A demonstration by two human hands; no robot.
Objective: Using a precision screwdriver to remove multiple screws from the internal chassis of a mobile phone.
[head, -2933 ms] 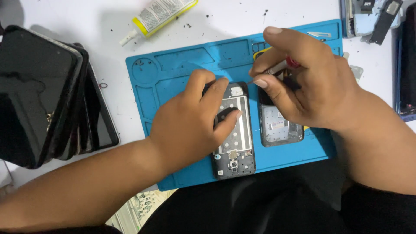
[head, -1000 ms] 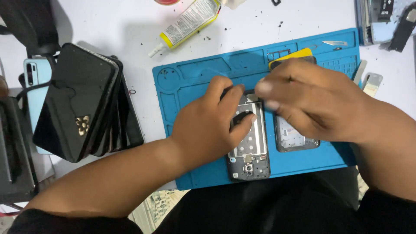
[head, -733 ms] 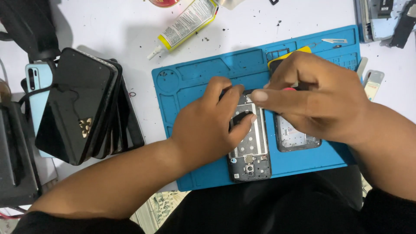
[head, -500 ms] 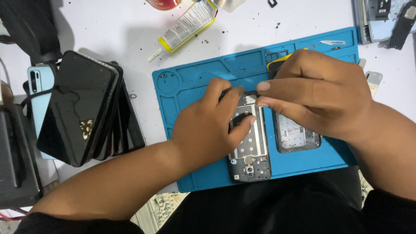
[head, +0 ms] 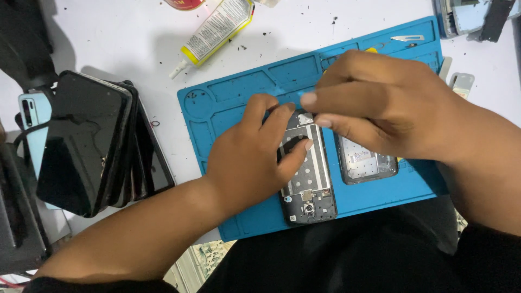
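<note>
Hands (head: 255, 157) (head: 380, 111) over opened phone (head: 306, 182), top end hidden

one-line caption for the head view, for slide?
Left hand steadies an opened grey phone on a blue silicone mat; right hand pinches at its top edge.

Left hand (head: 255, 157) lies flat, fingers curled; right hand (head: 380, 106) reaches across, fingertips pinched together.

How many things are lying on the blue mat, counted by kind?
Opened phone body with bare metal plate: 1
Separate grey phone frame: 1
Small silver blade: 1
Total on the blue rubber work mat: 3
A yellow object behind the right hand is too hidden to count.
</note>
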